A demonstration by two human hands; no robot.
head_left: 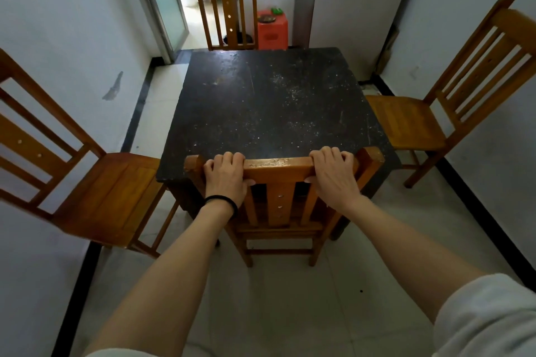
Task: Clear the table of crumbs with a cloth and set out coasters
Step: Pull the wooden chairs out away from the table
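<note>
A square dark table [261,113] stands in front of me, its top speckled with pale crumbs [293,93], thickest toward the right half. A wooden chair [278,166] is tucked against the table's near edge. My left hand [226,175] grips the left part of its top rail, fingers curled over the rail and thumb underneath. My right hand [333,172] grips the right part of the same rail in the same way. No cloth and no coasters are in view.
Three more wooden chairs surround the table: one at the left [95,191], one at the right [414,122], one at the far side [229,6]. A red stool [272,29] stands behind the table near a doorway. White walls run close on both sides.
</note>
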